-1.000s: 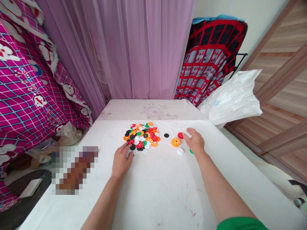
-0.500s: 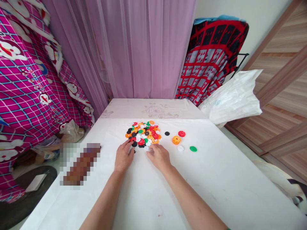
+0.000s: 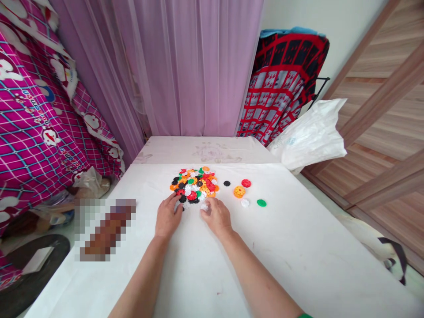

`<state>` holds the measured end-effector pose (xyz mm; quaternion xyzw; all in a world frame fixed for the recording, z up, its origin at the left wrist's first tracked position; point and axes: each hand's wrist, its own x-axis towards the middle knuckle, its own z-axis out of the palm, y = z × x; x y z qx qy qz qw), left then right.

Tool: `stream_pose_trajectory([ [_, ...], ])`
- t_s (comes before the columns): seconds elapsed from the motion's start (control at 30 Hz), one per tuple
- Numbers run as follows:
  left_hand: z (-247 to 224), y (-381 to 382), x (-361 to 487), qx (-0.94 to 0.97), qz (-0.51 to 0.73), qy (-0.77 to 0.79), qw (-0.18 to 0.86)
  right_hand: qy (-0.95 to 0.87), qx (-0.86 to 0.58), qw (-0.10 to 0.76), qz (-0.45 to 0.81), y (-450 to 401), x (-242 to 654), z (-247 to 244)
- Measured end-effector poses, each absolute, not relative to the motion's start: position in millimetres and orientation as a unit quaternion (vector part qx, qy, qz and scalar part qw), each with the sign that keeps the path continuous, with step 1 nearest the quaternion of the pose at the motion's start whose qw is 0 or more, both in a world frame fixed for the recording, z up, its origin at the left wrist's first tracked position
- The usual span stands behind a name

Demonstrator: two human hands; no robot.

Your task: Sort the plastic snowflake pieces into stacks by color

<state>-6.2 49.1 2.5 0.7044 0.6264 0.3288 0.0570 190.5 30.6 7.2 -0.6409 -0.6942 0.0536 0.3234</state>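
A pile of small notched plastic discs (image 3: 195, 181) in red, orange, black, white and green lies on the white-covered table (image 3: 198, 265). My left hand (image 3: 168, 216) rests at the pile's near left edge, fingers apart, its fingertips beside red and black discs. At the near right edge, my right hand (image 3: 217, 216) has its thumb and fingers closed on a white disc (image 3: 205, 206). To the right of the pile are separate discs: a black disc (image 3: 227, 183), a red disc (image 3: 246, 183), orange discs (image 3: 239, 191) overlapping, a white disc (image 3: 245, 202) and a green disc (image 3: 261, 202).
A blurred-out reddish-brown item (image 3: 107, 232) lies at the table's left side. Beyond the right edge sits a white plastic bag (image 3: 311, 132). Purple curtains (image 3: 205, 66) hang behind the table, and a patterned pink cloth (image 3: 59, 115) hangs on the left.
The view has turned slightly right, so everything sits a little further left. My right thumb and fingers have closed on a white disc. My left hand stays by the pile.
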Motion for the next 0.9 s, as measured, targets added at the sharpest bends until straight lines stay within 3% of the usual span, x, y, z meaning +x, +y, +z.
stream_pose_trajectory([
  [0.17,0,50,-8,0.710,0.329,0.620,0.055,-0.585,-0.706,0.399,0.011,15,268,9],
  [0.3,0,50,-9,0.711,0.327,0.621,0.052,-0.500,-0.777,0.383,0.005,16,312,15],
  [0.9,2,48,-10,0.717,0.321,0.616,0.056,-0.534,-0.769,0.351,-0.002,28,316,-1],
])
